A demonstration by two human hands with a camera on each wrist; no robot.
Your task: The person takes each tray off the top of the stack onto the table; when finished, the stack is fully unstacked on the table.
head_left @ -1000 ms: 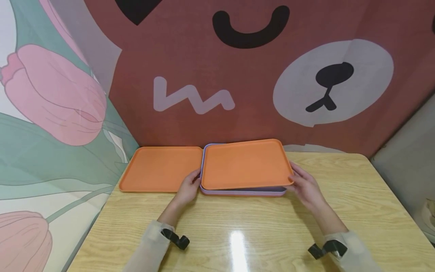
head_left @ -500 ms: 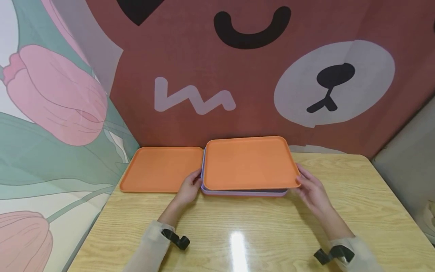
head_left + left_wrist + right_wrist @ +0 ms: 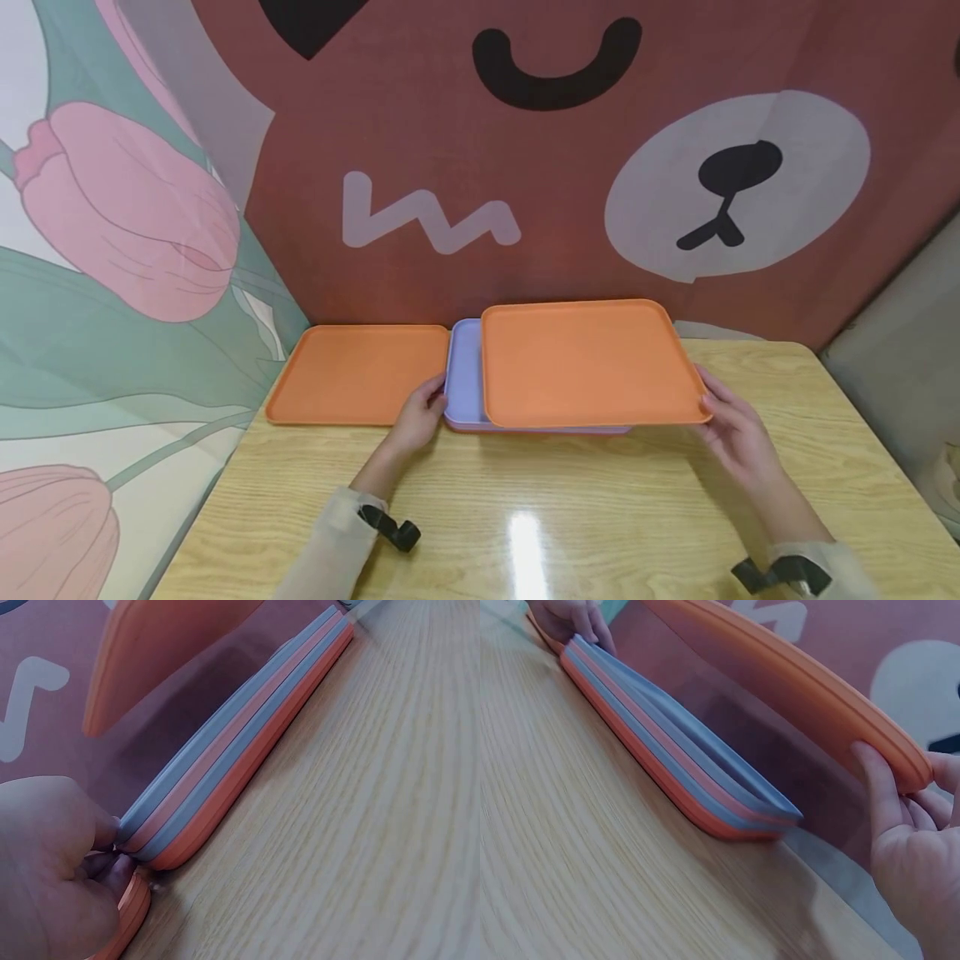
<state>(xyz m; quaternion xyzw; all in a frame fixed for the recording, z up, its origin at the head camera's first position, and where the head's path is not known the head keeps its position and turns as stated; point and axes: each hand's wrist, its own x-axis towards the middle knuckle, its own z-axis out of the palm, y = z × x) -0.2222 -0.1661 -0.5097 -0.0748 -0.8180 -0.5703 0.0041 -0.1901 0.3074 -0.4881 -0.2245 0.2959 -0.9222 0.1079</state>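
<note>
My right hand (image 3: pixel 738 433) grips the right edge of an orange tray (image 3: pixel 592 362), thumb on one face and fingers on the other. The tray is held tilted above a stack of trays, with a gap below it in the right wrist view. That stack has a purple tray (image 3: pixel 465 375) on top, then pink, purple and orange-red layers (image 3: pixel 247 750). At the stack's left front corner, my left hand (image 3: pixel 417 417) holds the rims with curled fingers (image 3: pixel 105 832); some fingertips are hidden. Another orange tray (image 3: pixel 360 375) lies flat left of the stack, beside the left hand.
Everything rests on a wood-grain table (image 3: pixel 480 492), whose back edge meets a wall covering (image 3: pixel 420 275) with a brown bear print. A tulip-print panel (image 3: pixel 135 250) borders the left side. Bare wood lies right and in front of the stack.
My right hand has moved the orange tray right and up off the stack, uncovering the left part of the purple tray. The left hand has stayed at the stack's corner.
</note>
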